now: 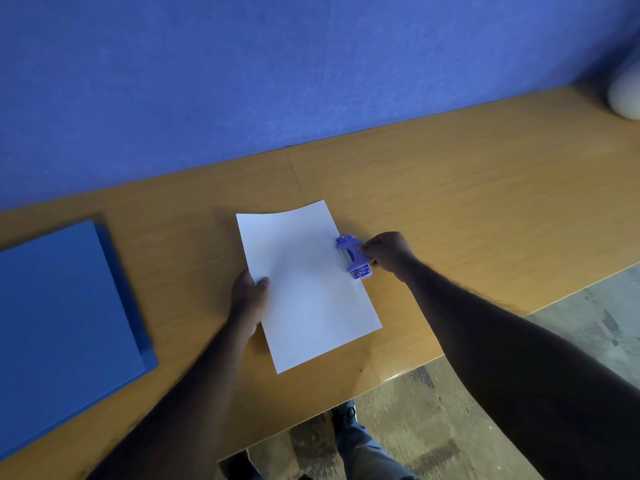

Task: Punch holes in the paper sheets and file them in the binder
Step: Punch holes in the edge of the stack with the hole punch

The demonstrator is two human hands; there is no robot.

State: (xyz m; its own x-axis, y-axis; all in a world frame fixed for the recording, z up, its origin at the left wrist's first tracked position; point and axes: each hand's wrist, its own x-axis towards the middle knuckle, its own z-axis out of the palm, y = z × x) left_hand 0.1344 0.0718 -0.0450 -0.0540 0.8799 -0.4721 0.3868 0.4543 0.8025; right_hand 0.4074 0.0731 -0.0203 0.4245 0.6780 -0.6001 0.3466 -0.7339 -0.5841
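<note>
A white paper sheet [306,289] lies on the wooden desk [450,188], its far edge slightly curled. A small purple hole punch [354,256] sits at the sheet's right long edge, with the paper's edge in its slot. My right hand [388,252] grips the punch from the right side. My left hand [250,296] holds the sheet's left edge, thumb on top of the paper. A closed blue binder [65,323] lies flat at the left of the desk, apart from both hands.
A blue wall [277,71] runs along the desk's far edge. A white rounded object [625,91] stands at the far right corner. The desk's near edge runs diagonally; below it are the floor and my legs [353,445].
</note>
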